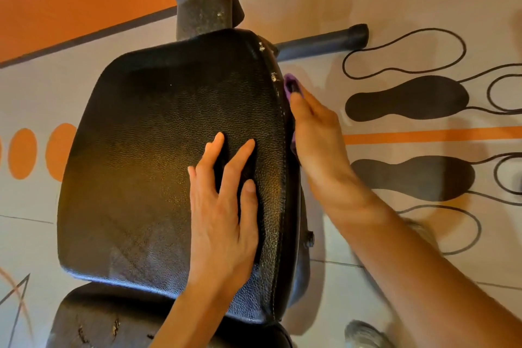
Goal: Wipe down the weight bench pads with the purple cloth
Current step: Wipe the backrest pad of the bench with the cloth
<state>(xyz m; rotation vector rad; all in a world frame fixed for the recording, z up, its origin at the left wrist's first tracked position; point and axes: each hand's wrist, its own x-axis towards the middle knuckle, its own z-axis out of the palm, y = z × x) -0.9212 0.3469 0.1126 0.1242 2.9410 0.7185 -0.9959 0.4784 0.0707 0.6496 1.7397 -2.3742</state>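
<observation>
The black leather seat pad (147,167) of the weight bench fills the middle of the head view, with worn white flecks along its right seam. My left hand (223,206) lies flat on top of the pad near its right side, fingers spread and straight. My right hand (316,138) presses the purple cloth (289,86) against the pad's right side edge; only a small fold of cloth shows beyond my fingertips and a sliver under the palm. A second black pad (107,322), cracked and scuffed, sits at the bottom left.
A dark padded post (203,14) rises beyond the seat and a black frame bar (322,42) sticks out to the right. The floor mat (409,3) is grey with orange bands, orange ovals and black footprint shapes. A shoe (367,335) shows at the bottom right.
</observation>
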